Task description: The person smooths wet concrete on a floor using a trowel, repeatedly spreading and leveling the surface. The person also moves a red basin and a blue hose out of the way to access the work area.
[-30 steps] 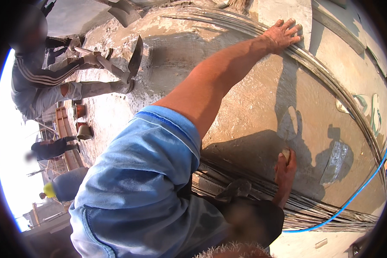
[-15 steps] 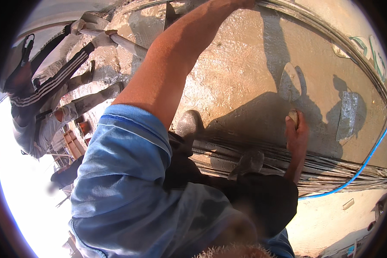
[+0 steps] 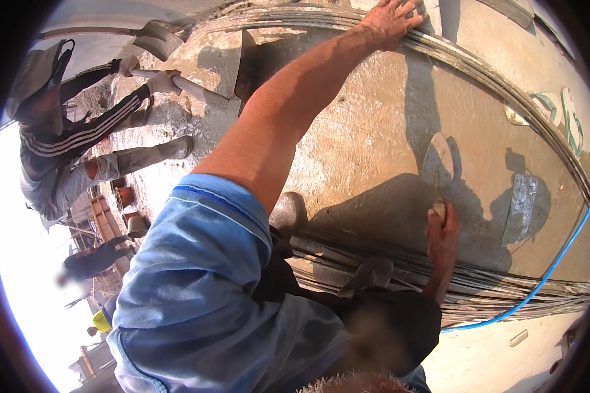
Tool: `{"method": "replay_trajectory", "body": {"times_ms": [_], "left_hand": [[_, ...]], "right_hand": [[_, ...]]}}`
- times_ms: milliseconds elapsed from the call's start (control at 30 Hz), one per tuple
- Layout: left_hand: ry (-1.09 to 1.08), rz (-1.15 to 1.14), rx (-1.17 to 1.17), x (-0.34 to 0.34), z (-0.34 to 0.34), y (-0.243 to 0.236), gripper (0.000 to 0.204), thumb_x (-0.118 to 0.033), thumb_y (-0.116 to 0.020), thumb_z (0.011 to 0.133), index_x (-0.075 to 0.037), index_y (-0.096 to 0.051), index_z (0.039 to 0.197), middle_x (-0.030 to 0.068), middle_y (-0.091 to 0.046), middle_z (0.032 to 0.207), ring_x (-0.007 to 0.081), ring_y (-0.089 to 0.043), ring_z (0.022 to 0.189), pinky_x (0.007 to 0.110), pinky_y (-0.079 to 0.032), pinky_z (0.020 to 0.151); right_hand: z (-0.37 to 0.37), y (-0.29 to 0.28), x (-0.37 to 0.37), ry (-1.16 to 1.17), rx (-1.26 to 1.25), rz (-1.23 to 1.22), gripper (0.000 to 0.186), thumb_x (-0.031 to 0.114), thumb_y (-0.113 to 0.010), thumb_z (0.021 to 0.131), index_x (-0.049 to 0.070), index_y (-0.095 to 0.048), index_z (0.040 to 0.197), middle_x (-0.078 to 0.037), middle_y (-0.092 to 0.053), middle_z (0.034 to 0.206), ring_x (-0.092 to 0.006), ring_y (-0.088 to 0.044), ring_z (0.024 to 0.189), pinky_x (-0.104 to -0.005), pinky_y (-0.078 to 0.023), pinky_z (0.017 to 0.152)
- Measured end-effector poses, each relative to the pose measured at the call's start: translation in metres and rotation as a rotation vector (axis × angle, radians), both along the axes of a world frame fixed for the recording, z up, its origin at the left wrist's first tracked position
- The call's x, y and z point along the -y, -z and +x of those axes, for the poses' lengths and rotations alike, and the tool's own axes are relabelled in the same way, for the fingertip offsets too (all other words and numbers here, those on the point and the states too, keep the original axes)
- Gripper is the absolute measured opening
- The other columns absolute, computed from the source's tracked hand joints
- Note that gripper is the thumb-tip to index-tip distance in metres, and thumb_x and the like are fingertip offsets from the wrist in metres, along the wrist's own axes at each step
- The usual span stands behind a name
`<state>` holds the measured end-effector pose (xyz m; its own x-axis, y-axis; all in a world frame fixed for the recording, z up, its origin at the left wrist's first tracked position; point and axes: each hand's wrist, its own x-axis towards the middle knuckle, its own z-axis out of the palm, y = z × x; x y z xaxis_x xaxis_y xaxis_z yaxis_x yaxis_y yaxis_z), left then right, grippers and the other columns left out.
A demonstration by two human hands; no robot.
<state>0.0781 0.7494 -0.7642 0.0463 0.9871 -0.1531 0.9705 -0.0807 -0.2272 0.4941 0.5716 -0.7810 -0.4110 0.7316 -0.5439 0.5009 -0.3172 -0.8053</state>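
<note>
My left hand (image 3: 391, 25) reaches across to the far side, fingers spread, resting on or beside the long bundle of thin rods (image 3: 459, 57). My right hand (image 3: 443, 229) is closed round the handle of a trowel (image 3: 437, 159). The trowel's pointed, leaf-shaped blade lies on or just above the wet grey-brown mortar surface (image 3: 367, 111), pointing away from me. My shadow falls over the mortar near the trowel. Further right lies a shiny rectangular plate or patch (image 3: 522, 202).
A co-worker (image 3: 65, 141) at the left holds a shovel (image 3: 211, 95); another shovel blade (image 3: 158, 40) is behind. More thin rods (image 3: 491, 295) run beneath my boots (image 3: 367, 274). A blue hose (image 3: 537, 291) curves at right, near pale slippers (image 3: 572, 121). Buckets (image 3: 124, 196) stand at left.
The view has shifted, bringing my left hand fully into sight at the top. The co-worker's shovel blade shows more fully. My right hand keeps its hold on the trowel.
</note>
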Motion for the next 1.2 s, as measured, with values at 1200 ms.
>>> {"method": "replay_trajectory", "body": {"times_ms": [1200], "left_hand": [[-0.024,0.185,-0.273,0.007,-0.005,0.031,0.092,-0.035,-0.087,0.079,-0.034,-0.036,0.155,0.0037,-0.019,0.169,0.0307,-0.016,0.156,0.052,-0.026,0.125]], "right_hand": [[-0.008,0.004,0.004,-0.017,0.033,-0.02,0.036,0.022,-0.061,0.1,0.001,-0.058,0.129,-0.004,-0.056,0.081,-0.0109,-0.051,0.061,-0.0293,-0.045,0.055]]}}
